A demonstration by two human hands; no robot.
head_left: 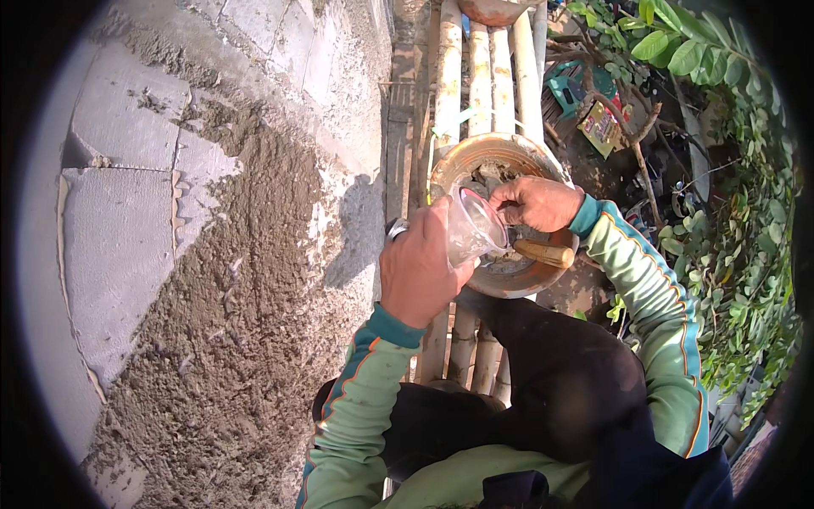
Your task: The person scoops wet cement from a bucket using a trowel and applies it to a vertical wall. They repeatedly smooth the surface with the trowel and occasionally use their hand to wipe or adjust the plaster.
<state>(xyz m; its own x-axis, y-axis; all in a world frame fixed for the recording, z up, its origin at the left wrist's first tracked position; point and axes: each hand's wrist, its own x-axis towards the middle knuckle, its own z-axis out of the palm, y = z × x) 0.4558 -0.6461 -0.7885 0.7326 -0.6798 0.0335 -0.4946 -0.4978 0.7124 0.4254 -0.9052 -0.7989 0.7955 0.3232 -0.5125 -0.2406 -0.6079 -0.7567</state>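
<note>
My left hand (420,263) is closed round a clear plastic cup (475,237) with a pinkish rim, which it holds tilted over a round, mud-stained bowl (462,153). The fingers of my right hand (543,204) grip the cup's rim, some fingertips hidden by it. Inside the bowl is grey, wet mortar, partly covered by my hands and the cup. A wooden tool handle (543,253) lies across the bowl's right side, just below my right hand; the rest of that tool is hidden.
Bamboo poles (478,85) form the platform under me and the bowl, with another bowl (496,12) at the far end. A block wall (127,246) with rough mortar (220,314) runs along the left. Leafy plants (738,212), branches and litter lie down to the right.
</note>
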